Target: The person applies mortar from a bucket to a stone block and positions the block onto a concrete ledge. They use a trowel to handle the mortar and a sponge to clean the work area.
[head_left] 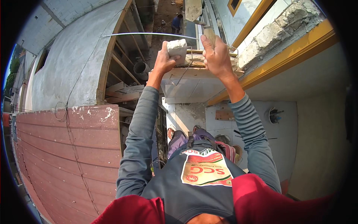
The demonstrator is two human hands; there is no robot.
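My left hand (pixel 164 61) is closed around a broken piece of pale concrete block (pixel 176 50), its rough end facing up. In my right hand (pixel 217 56) is the wooden handle of a trowel (pixel 193 10), whose mortar-smeared blade points away from me. Both hands are above a narrow wall top (pixel 195 61) with rough, broken masonry along it. Thin bent steel rods (pixel 183 76) stick out of that wall beside the block. Block and trowel are apart.
Right of my hands runs a yellow beam (pixel 276 65) beside a rough block edge (pixel 278 35). A red corrugated roof (pixel 67 145) lies to the left. Below, a bucket with tools (pixel 274 115) stands on the tiled floor. A person (pixel 176 24) is far below, ahead.
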